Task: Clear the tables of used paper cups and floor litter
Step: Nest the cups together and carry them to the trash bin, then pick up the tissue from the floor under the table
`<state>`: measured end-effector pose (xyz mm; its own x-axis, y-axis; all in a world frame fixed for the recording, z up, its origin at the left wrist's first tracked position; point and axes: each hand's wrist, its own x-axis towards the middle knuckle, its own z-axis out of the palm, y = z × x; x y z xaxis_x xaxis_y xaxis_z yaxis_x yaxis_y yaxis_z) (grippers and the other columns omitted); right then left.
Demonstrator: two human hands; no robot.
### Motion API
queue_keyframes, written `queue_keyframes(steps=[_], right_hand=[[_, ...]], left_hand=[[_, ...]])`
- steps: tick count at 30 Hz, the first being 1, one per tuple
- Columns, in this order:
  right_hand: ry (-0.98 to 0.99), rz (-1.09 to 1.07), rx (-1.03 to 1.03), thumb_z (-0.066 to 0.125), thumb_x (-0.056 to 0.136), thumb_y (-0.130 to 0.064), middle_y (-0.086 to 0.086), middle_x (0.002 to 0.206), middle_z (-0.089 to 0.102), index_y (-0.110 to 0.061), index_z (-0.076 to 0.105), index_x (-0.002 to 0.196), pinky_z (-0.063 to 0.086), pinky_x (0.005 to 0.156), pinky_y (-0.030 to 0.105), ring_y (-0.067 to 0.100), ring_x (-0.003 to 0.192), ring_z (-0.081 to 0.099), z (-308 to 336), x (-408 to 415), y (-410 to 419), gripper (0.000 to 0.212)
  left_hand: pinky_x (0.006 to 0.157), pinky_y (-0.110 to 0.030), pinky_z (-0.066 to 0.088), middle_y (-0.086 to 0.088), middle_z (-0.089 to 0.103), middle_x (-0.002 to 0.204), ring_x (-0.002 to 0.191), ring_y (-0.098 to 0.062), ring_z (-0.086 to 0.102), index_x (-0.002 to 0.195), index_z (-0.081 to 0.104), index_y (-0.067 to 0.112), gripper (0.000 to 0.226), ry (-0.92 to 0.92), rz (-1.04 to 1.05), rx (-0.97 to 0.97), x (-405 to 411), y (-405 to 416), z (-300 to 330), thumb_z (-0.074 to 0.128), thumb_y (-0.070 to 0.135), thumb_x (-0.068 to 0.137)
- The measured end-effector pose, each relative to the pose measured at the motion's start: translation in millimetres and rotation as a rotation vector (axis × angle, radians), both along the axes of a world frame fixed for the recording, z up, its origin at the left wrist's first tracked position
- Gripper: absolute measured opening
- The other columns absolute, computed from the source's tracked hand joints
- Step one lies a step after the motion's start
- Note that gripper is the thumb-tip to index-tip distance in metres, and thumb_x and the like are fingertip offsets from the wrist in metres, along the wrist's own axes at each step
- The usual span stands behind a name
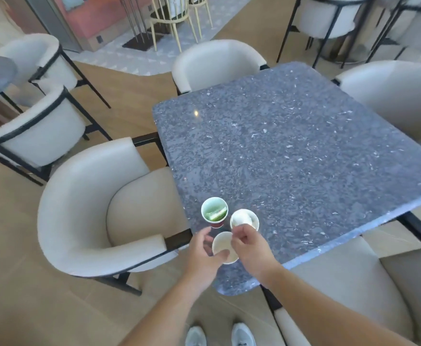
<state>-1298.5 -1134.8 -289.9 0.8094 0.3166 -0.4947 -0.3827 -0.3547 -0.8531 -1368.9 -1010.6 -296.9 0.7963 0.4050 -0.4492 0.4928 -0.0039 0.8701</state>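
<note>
Left hand (203, 253): fingers curled round the near white paper cup (225, 247), thumb on its rim. Right hand (248, 242): fingers pinched on a white crumpled wad (240, 218) at the second white cup (245, 219), at 1 o'clock of the first. Red cup with green scrap inside (214, 213) stands at 11 o'clock, untouched. All three sit at the near corner of the grey stone counter (291, 146). Judgement: consolidating stage; cups not yet removed. No floor litter visible among the cream armchairs (99, 203).

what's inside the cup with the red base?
Inside the red-based cup: mint-tinted lining and a pale green strip lying across it. Its bottom is hidden beneath that strip.
</note>
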Motion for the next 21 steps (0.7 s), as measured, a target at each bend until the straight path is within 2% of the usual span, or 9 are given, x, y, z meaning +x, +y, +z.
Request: queue_keyframes(steps=[2, 4, 5, 7, 10, 13, 17, 19, 21], right_hand=[[-0.090, -0.047, -0.045, 0.056, 0.080, -0.009, -0.009, 0.086, 0.058, -0.035, 0.057, 0.084, 0.045, 0.065, 0.014, -0.003, 0.072, 0.054, -11, -13, -1, 0.026], [-0.145, -0.010, -0.075, 0.058, 0.079, -0.004, -0.010, 0.089, 0.054, -0.035, 0.056, 0.085, 0.041, 0.064, 0.010, -0.005, 0.070, 0.050, -16, -19, 0, 0.031], [-0.167, 0.013, -0.082, 0.059, 0.079, -0.005, -0.010, 0.090, 0.054, -0.035, 0.056, 0.085, 0.041, 0.065, 0.009, -0.005, 0.070, 0.050, -16, -18, 1, 0.032], [-0.195, 0.024, -0.074, 0.058, 0.080, -0.006, -0.011, 0.089, 0.053, -0.035, 0.056, 0.085, 0.040, 0.065, 0.009, -0.003, 0.070, 0.049, -16, -14, 4, 0.030], [-0.190, 0.014, -0.065, 0.056, 0.081, -0.008, -0.011, 0.090, 0.052, -0.035, 0.055, 0.087, 0.039, 0.065, 0.016, 0.001, 0.069, 0.049, -16, -7, 9, 0.028], [-0.193, 0.003, -0.056, 0.058, 0.082, -0.009, -0.009, 0.090, 0.052, -0.034, 0.053, 0.086, 0.039, 0.066, 0.023, 0.009, 0.072, 0.049, -15, -5, 17, 0.026], [-0.155, -0.034, -0.022, 0.056, 0.082, -0.010, -0.005, 0.095, 0.058, -0.034, 0.055, 0.087, 0.039, 0.062, 0.018, 0.007, 0.072, 0.053, -8, -7, 21, 0.024], [-0.119, -0.057, -0.006, 0.055, 0.080, -0.013, -0.003, 0.093, 0.061, -0.030, 0.058, 0.089, 0.040, 0.056, 0.015, 0.005, 0.065, 0.053, -2, -9, 19, 0.020], [-0.104, -0.105, 0.024, 0.056, 0.080, -0.012, -0.004, 0.085, 0.061, -0.025, 0.062, 0.089, 0.039, 0.052, 0.014, 0.000, 0.057, 0.049, 8, -11, 16, 0.016]], left_hand=[[0.069, -0.015, 0.050, 0.001, 0.066, 0.103, 0.087, -0.004, 0.063, 0.114, 0.058, 0.025, 0.057, -0.029, -0.020, 0.110, 6, -7, -16, 0.085, 0.008, 0.067], [0.064, -0.015, 0.049, 0.005, 0.069, 0.090, 0.079, -0.002, 0.065, 0.095, 0.061, 0.034, 0.045, -0.035, -0.020, 0.170, 6, -7, -29, 0.085, 0.013, 0.063], [0.064, -0.019, 0.051, 0.003, 0.070, 0.089, 0.078, -0.005, 0.066, 0.092, 0.062, 0.032, 0.039, -0.030, 0.005, 0.150, 6, -5, -33, 0.083, 0.012, 0.066], [0.067, -0.028, 0.054, -0.002, 0.071, 0.091, 0.082, -0.016, 0.068, 0.094, 0.064, 0.024, 0.030, 0.011, 0.040, 0.106, 6, 0, -40, 0.078, 0.007, 0.074], [0.062, -0.013, 0.048, 0.006, 0.071, 0.086, 0.074, -0.002, 0.067, 0.093, 0.063, 0.025, 0.025, 0.032, 0.073, 0.096, 13, 7, -42, 0.071, 0.004, 0.080], [0.062, -0.013, 0.047, 0.008, 0.072, 0.087, 0.075, 0.001, 0.067, 0.094, 0.064, 0.027, 0.025, 0.035, 0.090, 0.077, 22, 14, -36, 0.069, 0.007, 0.079], [0.060, -0.010, 0.046, 0.006, 0.071, 0.091, 0.076, 0.001, 0.066, 0.095, 0.064, 0.025, 0.021, 0.024, 0.109, 0.060, 24, 22, -27, 0.068, 0.011, 0.079], [0.062, -0.010, 0.045, 0.007, 0.069, 0.095, 0.079, 0.002, 0.065, 0.099, 0.063, 0.026, 0.020, 0.025, 0.153, 0.052, 22, 27, -18, 0.069, 0.021, 0.080], [0.074, -0.021, 0.049, 0.008, 0.065, 0.100, 0.089, -0.002, 0.063, 0.103, 0.063, 0.026, 0.024, 0.026, 0.213, 0.025, 19, 33, -7, 0.070, 0.029, 0.080]])
